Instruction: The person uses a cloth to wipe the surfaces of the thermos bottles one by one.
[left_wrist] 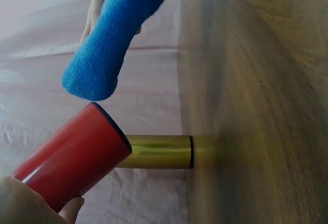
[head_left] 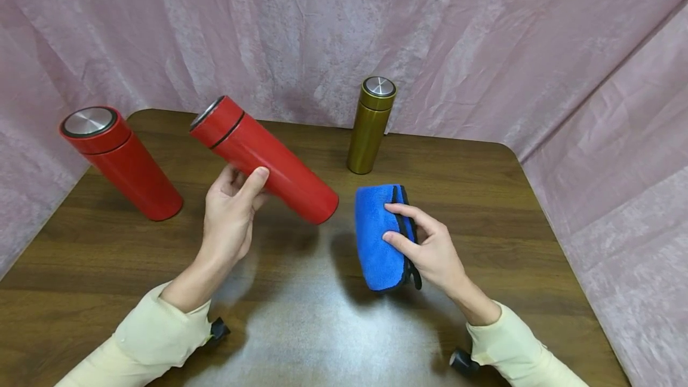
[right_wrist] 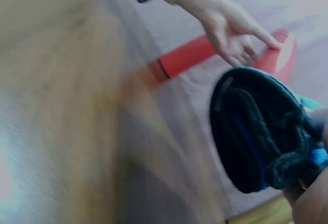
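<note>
At the left, a standing red bottle [head_left: 134, 169] rests on the counter [head_left: 484, 196]. To its right, your left hand [head_left: 228, 217] has its fingers round a tilted red bottle [head_left: 276, 166], held above the counter, lid to the left. Farther right, a gold bottle [head_left: 367, 136] stands at the far side; nearer you, your right hand [head_left: 432, 246] pinches a folded blue cloth [head_left: 374, 237] between its fingers.

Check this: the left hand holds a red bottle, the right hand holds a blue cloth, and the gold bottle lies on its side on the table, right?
No: the gold bottle isn't lying down; it stands upright on the table, as the head view shows. The left hand holds a red bottle, the right hand a blue cloth.
</note>
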Tool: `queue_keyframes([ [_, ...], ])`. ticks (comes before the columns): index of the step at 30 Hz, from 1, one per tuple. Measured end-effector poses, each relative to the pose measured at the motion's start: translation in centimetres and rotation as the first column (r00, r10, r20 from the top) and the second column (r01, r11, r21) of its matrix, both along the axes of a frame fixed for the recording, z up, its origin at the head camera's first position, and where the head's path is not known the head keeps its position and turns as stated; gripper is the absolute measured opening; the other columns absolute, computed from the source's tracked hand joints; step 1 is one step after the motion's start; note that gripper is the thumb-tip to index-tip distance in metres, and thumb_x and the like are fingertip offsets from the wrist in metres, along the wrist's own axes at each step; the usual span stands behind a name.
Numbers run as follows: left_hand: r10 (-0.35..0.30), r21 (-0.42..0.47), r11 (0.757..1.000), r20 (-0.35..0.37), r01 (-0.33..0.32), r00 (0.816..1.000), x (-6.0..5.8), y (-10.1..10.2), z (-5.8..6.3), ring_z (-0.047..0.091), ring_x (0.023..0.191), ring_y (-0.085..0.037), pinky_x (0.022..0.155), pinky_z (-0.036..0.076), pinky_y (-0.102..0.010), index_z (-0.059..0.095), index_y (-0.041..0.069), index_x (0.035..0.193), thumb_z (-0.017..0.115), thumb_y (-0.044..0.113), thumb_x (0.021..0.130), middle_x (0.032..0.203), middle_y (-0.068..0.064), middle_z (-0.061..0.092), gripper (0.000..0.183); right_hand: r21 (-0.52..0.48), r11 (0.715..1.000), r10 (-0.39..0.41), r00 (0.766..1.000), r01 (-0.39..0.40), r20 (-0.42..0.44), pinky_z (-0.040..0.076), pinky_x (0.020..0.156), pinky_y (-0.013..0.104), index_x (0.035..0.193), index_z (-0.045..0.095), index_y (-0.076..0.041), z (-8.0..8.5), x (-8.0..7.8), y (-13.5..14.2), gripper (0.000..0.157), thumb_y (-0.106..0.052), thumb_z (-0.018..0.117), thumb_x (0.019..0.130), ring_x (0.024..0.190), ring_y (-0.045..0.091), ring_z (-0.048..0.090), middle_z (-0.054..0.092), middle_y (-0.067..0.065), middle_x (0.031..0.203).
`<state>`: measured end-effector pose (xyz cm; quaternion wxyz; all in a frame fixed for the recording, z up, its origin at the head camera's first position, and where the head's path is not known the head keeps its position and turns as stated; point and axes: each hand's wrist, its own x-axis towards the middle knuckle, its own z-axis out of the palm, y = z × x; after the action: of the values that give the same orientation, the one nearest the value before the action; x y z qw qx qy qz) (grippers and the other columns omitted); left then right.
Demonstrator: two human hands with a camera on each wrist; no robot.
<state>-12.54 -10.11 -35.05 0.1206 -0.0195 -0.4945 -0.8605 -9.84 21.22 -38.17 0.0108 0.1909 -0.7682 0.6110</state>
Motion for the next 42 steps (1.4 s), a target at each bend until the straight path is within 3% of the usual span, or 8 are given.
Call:
queue_keyframes([
  [6, -0.026, 0.056, 0.998, -0.016, 0.027, 1.0, -0.3, -0.1, 0.1, 0.067, 0.095, -0.019, 0.084, 0.06, -0.034, 0.057, 0.002, 0.131, 0.064, 0.006, 0.103, 0.117, -0.01, 0.061, 0.029, -0.116, 0.992, -0.051, 0.997, 0.045, -0.051, 0.063, 0.081, 0.04, 0.133, 0.065, -0.003, -1.1, 1.1, -2.0, 0.044, 0.009, 0.073, 0.091, 0.102, 0.027, 0.07, 0.065, 0.02, 0.126],
  [12, -0.032, 0.085, 0.996, -0.007, 0.032, 0.999, -0.2, 0.1, 0.1, 0.069, 0.092, -0.019, 0.086, 0.06, -0.035, 0.056, 0.004, 0.132, 0.064, 0.007, 0.103, 0.12, -0.01, 0.061, 0.031, -0.153, 0.988, -0.05, 0.991, 0.03, -0.126, 0.063, 0.084, 0.039, 0.129, 0.067, -0.001, -1.6, 1.8, -3.8, 0.044, 0.013, 0.074, 0.089, 0.104, 0.029, 0.067, 0.065, 0.016, 0.123],
  [24, -0.072, 0.124, 0.99, 0.017, 0.069, 0.997, 0.4, 0.1, 0.3, 0.071, 0.1, -0.021, 0.091, 0.06, -0.036, 0.052, 0.006, 0.138, 0.063, 0.012, 0.104, 0.129, -0.011, 0.06, 0.036, -0.16, 0.981, -0.138, 0.969, 0.105, -0.207, 0.062, 0.086, 0.033, 0.126, 0.069, -0.001, -1.4, 0.8, -4.9, 0.042, 0.014, 0.075, 0.087, 0.101, 0.025, 0.068, 0.067, 0.016, 0.12],
  [35, -0.108, 0.153, 0.982, -0.051, 0.115, 0.993, 0.8, 0.4, 0.6, 0.068, 0.106, -0.024, 0.094, 0.059, -0.039, 0.05, 0.005, 0.141, 0.058, 0.01, 0.106, 0.134, -0.013, 0.057, 0.036, -0.223, 0.964, -0.178, 0.976, 0.148, -0.122, 0.063, 0.08, 0.038, 0.13, 0.067, -0.004, -1.0, -0.9, -5.2, 0.041, 0.008, 0.074, 0.091, 0.097, 0.026, 0.072, 0.069, 0.019, 0.119],
  [42, -0.118, 0.17, 0.976, -0.09, 0.132, 0.989, 0.9, 0.6, 0.6, 0.068, 0.105, -0.024, 0.094, 0.058, -0.04, 0.051, 0.006, 0.137, 0.058, 0.01, 0.106, 0.13, -0.011, 0.058, 0.032, -0.292, 0.946, -0.141, 0.99, 0.141, 0.022, 0.063, 0.084, 0.039, 0.134, 0.063, 0.0, -1.2, -1.3, -5.9, 0.041, 0.006, 0.071, 0.094, 0.1, 0.024, 0.072, 0.066, 0.022, 0.123],
])
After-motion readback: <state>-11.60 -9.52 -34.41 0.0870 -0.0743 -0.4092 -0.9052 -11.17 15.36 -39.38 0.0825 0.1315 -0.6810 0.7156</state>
